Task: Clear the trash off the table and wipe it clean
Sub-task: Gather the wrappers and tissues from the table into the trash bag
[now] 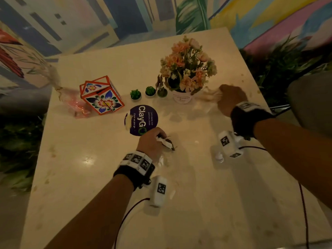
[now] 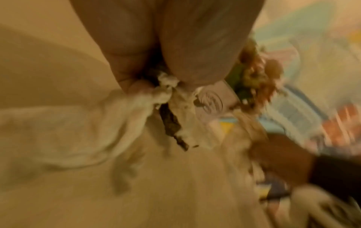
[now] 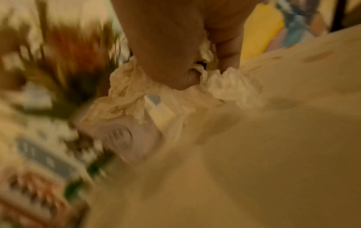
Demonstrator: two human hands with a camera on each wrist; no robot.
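Observation:
My left hand (image 1: 152, 141) sits near the middle of the cream table (image 1: 89, 177) and grips a wad of trash (image 1: 167, 142), white crumpled paper with dark dried leaf bits. In the left wrist view the trash (image 2: 171, 111) hangs from my curled fingers. My right hand (image 1: 228, 97) is to the right of the flower pot and clutches a crumpled white tissue (image 1: 211, 95) against the table. The right wrist view shows the tissue (image 3: 126, 95) bunched under my fingers, blurred by motion.
A white pot of peach flowers (image 1: 185, 69), three tiny green plants (image 1: 150, 91), a floral red-edged box (image 1: 101, 95), a pink plastic wrapper (image 1: 73, 103) and a round purple ClayGo sticker (image 1: 141, 120) occupy the far half. Small stains dot the table's left and right edges.

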